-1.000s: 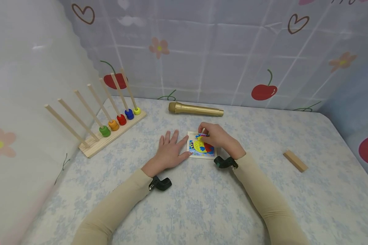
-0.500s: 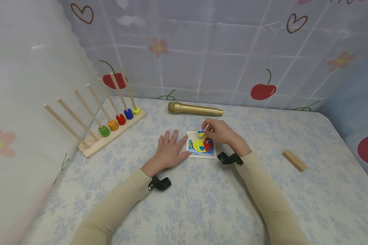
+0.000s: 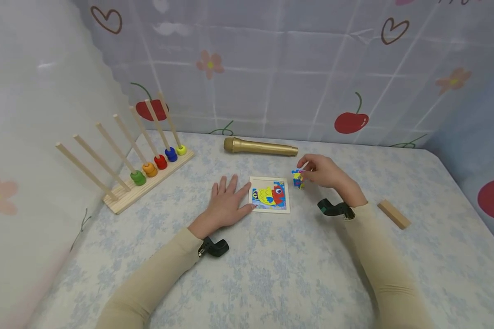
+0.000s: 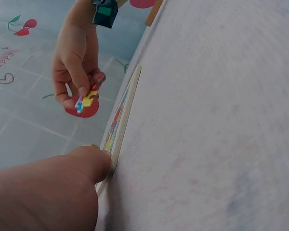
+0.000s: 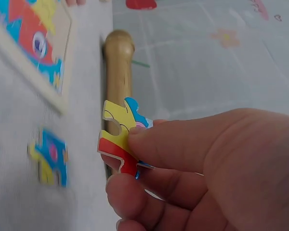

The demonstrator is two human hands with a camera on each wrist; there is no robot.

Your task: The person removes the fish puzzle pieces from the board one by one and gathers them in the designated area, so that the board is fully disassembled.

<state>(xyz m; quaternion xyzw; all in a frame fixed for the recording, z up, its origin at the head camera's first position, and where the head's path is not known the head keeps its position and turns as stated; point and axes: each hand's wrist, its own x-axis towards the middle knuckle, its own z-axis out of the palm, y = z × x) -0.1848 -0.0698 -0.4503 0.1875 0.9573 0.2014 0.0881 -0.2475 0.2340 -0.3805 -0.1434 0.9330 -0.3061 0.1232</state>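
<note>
Our right hand [image 3: 323, 172] pinches a piece [image 5: 119, 140]
Right of the part-filled tray [image 3: 273, 211]; our left hand [image 3: 226, 205], spread, touches its edge.

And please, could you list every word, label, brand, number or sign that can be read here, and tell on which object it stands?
"happy": on the backdrop, left wrist view.
Head view, top edge: dark lettering, cut off, not readable.
Right wrist view, top: pink patch with marks, too blurred to read.
No readable text shows on the puzzle, held piece, microphone, wooden block or peg stand.
</note>
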